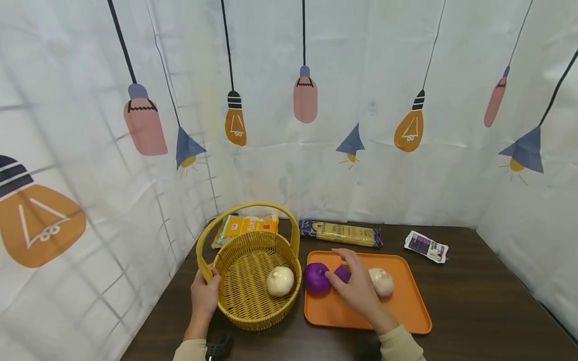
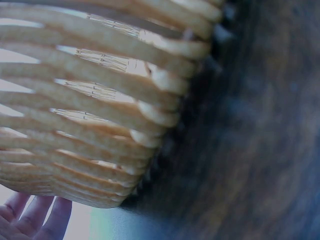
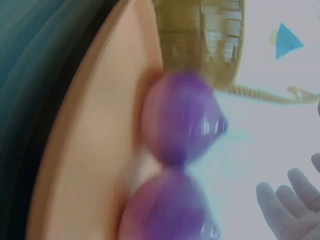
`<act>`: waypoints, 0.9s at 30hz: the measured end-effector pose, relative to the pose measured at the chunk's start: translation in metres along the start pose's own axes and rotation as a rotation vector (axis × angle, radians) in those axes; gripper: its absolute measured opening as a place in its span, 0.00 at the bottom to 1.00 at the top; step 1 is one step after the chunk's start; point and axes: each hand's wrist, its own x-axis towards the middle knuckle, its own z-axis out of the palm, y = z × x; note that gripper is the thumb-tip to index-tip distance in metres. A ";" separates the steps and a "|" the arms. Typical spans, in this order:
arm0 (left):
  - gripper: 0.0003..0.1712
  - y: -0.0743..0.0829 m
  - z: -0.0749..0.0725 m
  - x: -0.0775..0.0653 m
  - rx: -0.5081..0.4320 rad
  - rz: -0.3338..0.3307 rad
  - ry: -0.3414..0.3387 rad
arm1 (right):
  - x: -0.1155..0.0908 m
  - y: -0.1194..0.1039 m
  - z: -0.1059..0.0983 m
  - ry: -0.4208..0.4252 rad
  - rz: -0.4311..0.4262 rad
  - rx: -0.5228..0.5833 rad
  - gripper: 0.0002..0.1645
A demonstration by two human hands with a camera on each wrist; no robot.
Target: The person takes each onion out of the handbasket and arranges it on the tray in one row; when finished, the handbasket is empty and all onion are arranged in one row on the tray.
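Observation:
My left hand (image 1: 205,296) holds the yellow woven basket (image 1: 253,321) at its left side, where the arched handle meets the rim. Inside the basket lies a white onion (image 1: 280,282). Over the orange tray (image 1: 406,316), my right hand (image 1: 358,286) hovers with thumb and fingers spread apart, holding nothing. Just left of its fingertips sits a purple onion (image 1: 317,278); a second purple onion (image 1: 342,274) is partly hidden behind the hand. Right of the hand is another white onion (image 1: 382,282). The right wrist view shows both purple onions (image 3: 182,120) side by side.
Behind the basket lies a yellow-and-white food bag (image 1: 248,224). A long noodle packet (image 1: 340,233) stretches behind the tray, and a small white-and-purple sachet (image 1: 426,246) lies at the back right. Patterned white curtains (image 1: 280,170) enclose the dark table (image 1: 478,296).

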 end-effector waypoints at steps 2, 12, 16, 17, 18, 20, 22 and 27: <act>0.04 0.000 0.000 0.000 -0.004 0.000 -0.003 | 0.003 -0.006 0.010 -0.038 -0.012 0.049 0.32; 0.04 0.000 0.000 0.000 0.008 -0.006 0.004 | 0.013 -0.027 0.048 -0.251 -0.014 0.248 0.30; 0.04 0.001 0.000 -0.001 0.014 -0.010 0.004 | 0.015 -0.032 0.057 -0.298 -0.025 0.236 0.32; 0.05 0.001 0.000 -0.001 0.014 -0.010 0.003 | 0.015 -0.032 0.059 -0.306 -0.030 0.226 0.32; 0.05 0.001 0.000 -0.001 0.014 -0.011 -0.001 | 0.015 -0.034 0.061 -0.318 -0.026 0.217 0.32; 0.05 0.001 0.000 -0.001 0.016 -0.011 -0.008 | 0.016 -0.035 0.066 -0.344 -0.018 0.208 0.33; 0.05 0.001 0.000 -0.001 0.020 -0.010 -0.012 | 0.018 -0.038 0.070 -0.370 -0.003 0.208 0.34; 0.06 0.002 0.000 -0.001 0.021 -0.011 -0.009 | 0.025 -0.048 0.080 -0.412 0.060 0.130 0.40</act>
